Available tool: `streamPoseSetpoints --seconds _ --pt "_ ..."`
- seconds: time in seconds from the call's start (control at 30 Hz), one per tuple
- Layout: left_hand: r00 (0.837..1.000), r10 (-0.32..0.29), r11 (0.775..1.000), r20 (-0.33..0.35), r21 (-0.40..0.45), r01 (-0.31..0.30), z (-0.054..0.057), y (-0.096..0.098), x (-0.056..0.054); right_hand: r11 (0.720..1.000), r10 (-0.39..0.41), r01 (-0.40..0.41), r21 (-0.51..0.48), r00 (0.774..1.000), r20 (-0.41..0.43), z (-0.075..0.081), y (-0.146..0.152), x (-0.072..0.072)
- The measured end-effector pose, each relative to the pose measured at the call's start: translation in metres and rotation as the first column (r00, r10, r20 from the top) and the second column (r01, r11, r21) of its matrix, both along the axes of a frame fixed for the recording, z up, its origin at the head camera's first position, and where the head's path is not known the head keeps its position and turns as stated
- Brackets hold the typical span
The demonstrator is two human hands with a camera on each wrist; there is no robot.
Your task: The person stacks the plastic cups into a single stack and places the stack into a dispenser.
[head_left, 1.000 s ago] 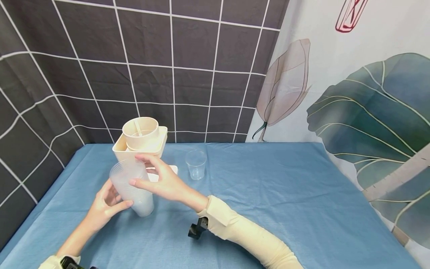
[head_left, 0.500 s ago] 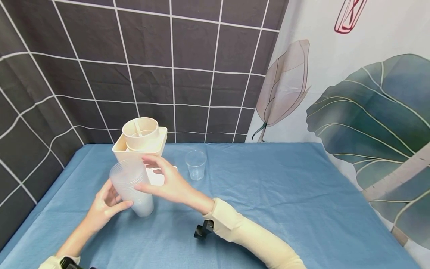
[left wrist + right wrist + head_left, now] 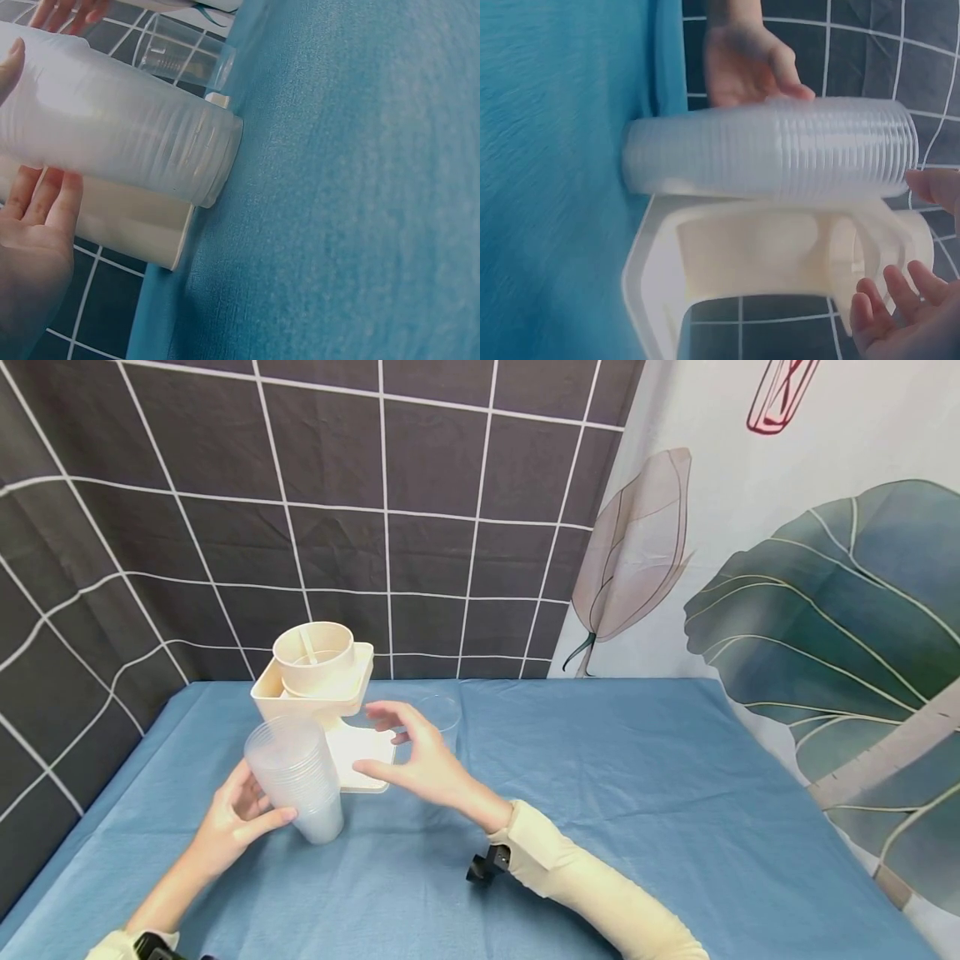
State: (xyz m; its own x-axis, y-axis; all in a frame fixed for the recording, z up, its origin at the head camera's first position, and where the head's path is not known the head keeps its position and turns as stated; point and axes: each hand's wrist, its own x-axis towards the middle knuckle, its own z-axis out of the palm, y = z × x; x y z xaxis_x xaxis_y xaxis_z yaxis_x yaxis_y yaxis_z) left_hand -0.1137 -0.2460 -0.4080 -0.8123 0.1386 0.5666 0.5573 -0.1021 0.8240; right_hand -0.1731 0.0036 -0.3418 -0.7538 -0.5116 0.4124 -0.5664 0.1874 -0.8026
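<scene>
My left hand [image 3: 234,822] grips a tall stack of clear plastic cups [image 3: 300,777], thumb on the near side and fingers round the left. In the left wrist view the bottom of the stack is right at the blue cloth. My right hand [image 3: 429,764] is to the right of the stack, fingers spread and loosely bent, with nothing in it. A single clear plastic cup [image 3: 442,710] is partly hidden behind that hand. Behind the stack is a cream plastic stand [image 3: 337,697] with a round open holder [image 3: 315,660] on top and a flat base [image 3: 358,760].
A blue cloth [image 3: 600,802] covers the table. A dark grid-patterned curtain [image 3: 435,552] hangs at the back, and a white leaf-printed curtain [image 3: 675,610] hangs to the right. Both wrists carry small black cameras.
My right hand has drawn away from the cup stack to the right, uncovering the stand's base and passing in front of the single cup. My left hand and the stack have not moved.
</scene>
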Motion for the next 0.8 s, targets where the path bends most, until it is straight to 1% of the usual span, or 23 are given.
streamPoseSetpoints --seconds 0.27,0.5,0.6,0.7,0.8 --pt "0.999 0.035 0.998 0.031 -0.045 -0.034 0.001 -0.001 0.001 0.996 -0.082 0.082 -0.029 0.997 -0.009 -0.008 0.016 -0.011" --pt "0.999 0.033 0.999 0.024 -0.032 -0.032 0.001 0.000 0.001 0.990 -0.138 0.139 -0.029 0.990 0.020 -0.013 0.027 -0.022" --pt "0.999 0.028 0.999 0.021 -0.023 -0.028 0.001 0.000 0.000 0.983 -0.176 0.176 -0.049 0.984 0.008 -0.016 0.031 -0.027" --pt "1.000 0.021 1.000 0.023 -0.015 -0.021 0.000 0.000 0.000 0.973 -0.222 0.220 -0.070 0.975 -0.023 -0.019 0.036 -0.031" --pt "0.999 0.027 0.999 0.030 -0.022 -0.026 0.000 -0.001 0.000 0.962 -0.265 0.260 -0.082 0.962 -0.057 -0.022 0.040 -0.036"
